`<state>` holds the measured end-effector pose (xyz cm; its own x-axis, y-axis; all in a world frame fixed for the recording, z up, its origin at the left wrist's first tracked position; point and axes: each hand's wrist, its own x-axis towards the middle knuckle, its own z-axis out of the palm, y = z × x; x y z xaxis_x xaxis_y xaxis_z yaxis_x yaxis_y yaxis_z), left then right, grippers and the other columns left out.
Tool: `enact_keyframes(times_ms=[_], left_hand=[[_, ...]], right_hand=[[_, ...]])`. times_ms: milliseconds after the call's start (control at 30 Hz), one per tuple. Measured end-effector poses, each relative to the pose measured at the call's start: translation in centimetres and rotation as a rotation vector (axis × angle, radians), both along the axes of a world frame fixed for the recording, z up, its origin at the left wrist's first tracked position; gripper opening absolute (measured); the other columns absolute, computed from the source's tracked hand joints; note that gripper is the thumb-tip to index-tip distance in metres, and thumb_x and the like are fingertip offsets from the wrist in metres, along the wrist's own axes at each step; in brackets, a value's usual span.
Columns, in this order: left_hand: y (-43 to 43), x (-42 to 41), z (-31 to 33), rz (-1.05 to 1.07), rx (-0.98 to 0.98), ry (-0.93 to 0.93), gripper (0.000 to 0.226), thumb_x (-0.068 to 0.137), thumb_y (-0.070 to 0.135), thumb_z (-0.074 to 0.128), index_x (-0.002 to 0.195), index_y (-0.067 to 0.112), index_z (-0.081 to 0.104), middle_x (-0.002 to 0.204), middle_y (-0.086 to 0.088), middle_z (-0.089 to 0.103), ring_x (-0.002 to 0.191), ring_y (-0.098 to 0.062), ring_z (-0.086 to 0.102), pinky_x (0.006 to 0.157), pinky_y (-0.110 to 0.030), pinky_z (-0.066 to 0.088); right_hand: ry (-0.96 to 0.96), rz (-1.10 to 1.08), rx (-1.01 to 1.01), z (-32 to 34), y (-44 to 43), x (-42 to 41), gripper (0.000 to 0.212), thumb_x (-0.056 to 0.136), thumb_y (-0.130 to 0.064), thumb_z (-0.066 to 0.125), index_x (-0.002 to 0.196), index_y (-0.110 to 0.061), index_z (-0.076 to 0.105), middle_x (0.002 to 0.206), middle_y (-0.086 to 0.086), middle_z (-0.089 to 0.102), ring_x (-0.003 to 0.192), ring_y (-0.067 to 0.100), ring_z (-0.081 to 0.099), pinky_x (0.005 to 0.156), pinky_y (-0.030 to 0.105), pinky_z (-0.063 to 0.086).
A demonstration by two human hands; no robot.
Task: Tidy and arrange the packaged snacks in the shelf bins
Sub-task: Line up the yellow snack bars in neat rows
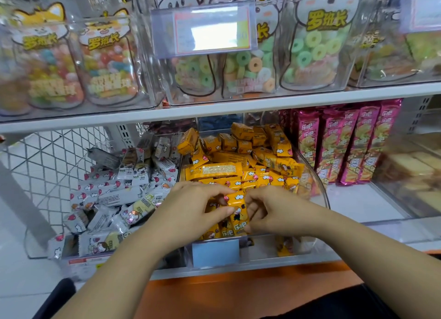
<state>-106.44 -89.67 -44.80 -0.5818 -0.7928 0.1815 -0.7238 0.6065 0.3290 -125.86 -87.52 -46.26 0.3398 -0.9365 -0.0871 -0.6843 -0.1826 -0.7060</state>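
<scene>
A clear bin point(321, 189) on the lower shelf is heaped with small yellow snack packets point(241, 161). At its front edge several yellow packets stand upright in a row. My left hand point(195, 206) and my right hand point(274, 211) both pinch one upright yellow packet point(237, 209) between them, left fingers on its left side, right fingers on its right side. The neighbouring clear bin to the left holds a loose pile of white snack packets point(124, 187).
Pink tall snack packs point(346, 147) stand to the right of the yellow bin. Clear bins of candy bags point(250, 63) fill the upper shelf, with a price tag holder point(205, 30) in front. A white wire rack point(47, 156) is at the left. An orange shelf edge point(238, 285) runs below.
</scene>
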Motion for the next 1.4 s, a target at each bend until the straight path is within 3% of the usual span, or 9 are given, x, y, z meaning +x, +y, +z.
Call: enact_keyframes(times_ms=[200, 367, 467, 600, 733, 867, 1067, 1200, 1400], left_hand=[[-1.0, 0.3, -0.3, 0.077, -0.174, -0.117, 0.031, 0.094, 0.046, 0.043, 0.122, 0.042, 0.056, 0.121, 0.024, 0.058, 0.115, -0.001, 0.048, 0.102, -0.029, 0.023], [-1.2, -0.8, -0.8, 0.095, -0.206, -0.206, 0.030, 0.092, 0.052, 0.045, 0.115, 0.040, 0.059, 0.114, 0.021, 0.060, 0.108, -0.002, 0.049, 0.095, -0.030, 0.021], [-1.5, -1.2, -0.8, 0.127, -0.205, -0.188, 0.022, 0.089, 0.050, 0.051, 0.105, 0.038, 0.060, 0.096, 0.019, 0.061, 0.094, -0.002, 0.049, 0.088, -0.028, 0.021], [-1.6, -1.5, -0.9, 0.123, -0.190, -0.157, 0.014, 0.093, 0.038, 0.051, 0.080, 0.033, 0.053, 0.080, 0.016, 0.057, 0.073, -0.001, 0.042, 0.087, -0.025, 0.022], [-1.7, -1.3, -0.8, 0.119, -0.194, -0.131, 0.010, 0.093, 0.035, 0.052, 0.088, 0.030, 0.058, 0.094, 0.014, 0.063, 0.086, -0.005, 0.050, 0.087, -0.024, 0.020], [-1.6, -1.1, -0.9, 0.079, -0.187, -0.154, 0.011, 0.094, 0.037, 0.050, 0.091, 0.031, 0.058, 0.093, 0.014, 0.060, 0.089, -0.005, 0.050, 0.096, -0.028, 0.026], [-1.5, -0.7, -1.1, 0.009, -0.170, -0.166, 0.011, 0.093, 0.037, 0.051, 0.096, 0.032, 0.060, 0.096, 0.017, 0.059, 0.091, -0.001, 0.050, 0.095, -0.025, 0.025], [-1.5, -0.4, -1.1, -0.001, -0.180, -0.160, 0.011, 0.094, 0.036, 0.049, 0.097, 0.035, 0.059, 0.094, 0.021, 0.053, 0.093, -0.001, 0.049, 0.097, -0.026, 0.027], [-1.3, -0.4, -0.9, -0.012, -0.161, -0.174, 0.018, 0.095, 0.041, 0.046, 0.105, 0.037, 0.060, 0.101, 0.020, 0.058, 0.096, -0.001, 0.051, 0.101, -0.032, 0.029]], right_hand=[[0.051, -0.059, -0.040, 0.9, -0.2, -0.9, 0.027, 0.080, -0.012, 0.070, 0.068, -0.019, 0.047, 0.072, -0.002, 0.056, 0.061, 0.006, 0.050, 0.060, 0.018, 0.042], [-0.113, -0.127, -0.049, 3.2, 0.2, -1.9, 0.035, 0.079, -0.014, 0.073, 0.071, -0.023, 0.040, 0.076, -0.006, 0.056, 0.069, 0.014, 0.053, 0.065, 0.030, 0.043], [-0.211, -0.089, 0.002, 3.3, 0.5, -1.7, 0.038, 0.079, -0.014, 0.073, 0.071, -0.020, 0.037, 0.066, -0.013, 0.050, 0.060, 0.009, 0.049, 0.060, 0.025, 0.038], [-0.028, 0.004, -0.002, 1.0, 0.3, -0.1, 0.029, 0.079, -0.013, 0.072, 0.071, -0.021, 0.046, 0.067, -0.011, 0.055, 0.065, 0.011, 0.057, 0.062, 0.030, 0.046], [0.053, -0.007, -0.061, 0.6, 0.3, 0.2, 0.025, 0.075, -0.032, 0.075, 0.092, -0.030, 0.055, 0.085, -0.012, 0.058, 0.068, -0.002, 0.054, 0.066, 0.020, 0.047], [-0.030, -0.091, -0.073, 1.6, 0.4, -0.3, 0.031, 0.073, -0.046, 0.074, 0.095, -0.033, 0.057, 0.085, -0.009, 0.064, 0.068, 0.005, 0.060, 0.068, 0.028, 0.051], [0.125, -0.061, -0.020, -0.1, -0.1, 0.9, 0.023, 0.080, -0.041, 0.069, 0.092, -0.023, 0.061, 0.082, -0.007, 0.058, 0.072, 0.004, 0.054, 0.059, 0.016, 0.040], [0.046, -0.102, 0.065, -0.5, -0.4, 0.9, 0.020, 0.079, -0.036, 0.073, 0.084, -0.022, 0.060, 0.074, -0.007, 0.059, 0.063, 0.002, 0.053, 0.057, 0.018, 0.040], [-0.103, -0.156, 0.164, -0.9, -0.5, 2.1, 0.037, 0.078, -0.025, 0.075, 0.095, -0.021, 0.043, 0.083, 0.000, 0.062, 0.069, 0.011, 0.060, 0.059, 0.023, 0.049]])
